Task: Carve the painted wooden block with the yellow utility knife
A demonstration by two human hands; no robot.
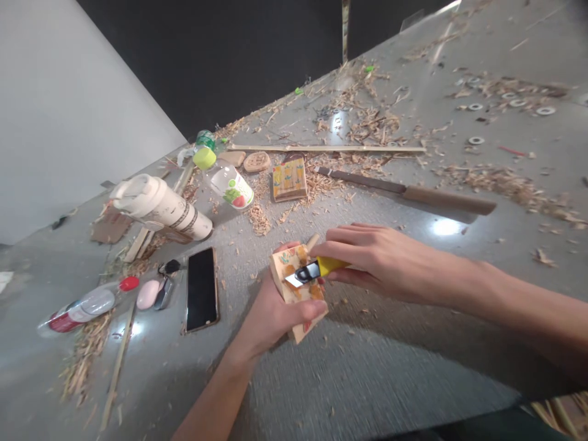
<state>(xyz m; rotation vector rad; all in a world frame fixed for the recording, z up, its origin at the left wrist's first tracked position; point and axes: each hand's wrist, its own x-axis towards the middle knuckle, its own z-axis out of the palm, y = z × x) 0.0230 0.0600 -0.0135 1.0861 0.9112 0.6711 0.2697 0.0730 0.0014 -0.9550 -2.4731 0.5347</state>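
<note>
My left hand [275,312] is closed around a small wooden block [301,327], its thumb lying across the near side of the face. Orange, green and red painted marks show on that pale face. In my right hand [362,254] is a yellow-handled utility knife [328,265], held from the right. Its bare blade points left and lies over the middle of the block's face; whether the tip touches the wood I cannot tell. The fingers of my left hand behind the block are mostly hidden.
Beyond the block lies a painted wooden block [289,177], with a long-bladed knife [404,188] to its right. A clear bottle [229,184], a white tumbler [160,208], a phone [201,291] and a red-capped bottle [87,307] lie left. Wood shavings [376,122] litter the grey table [390,380].
</note>
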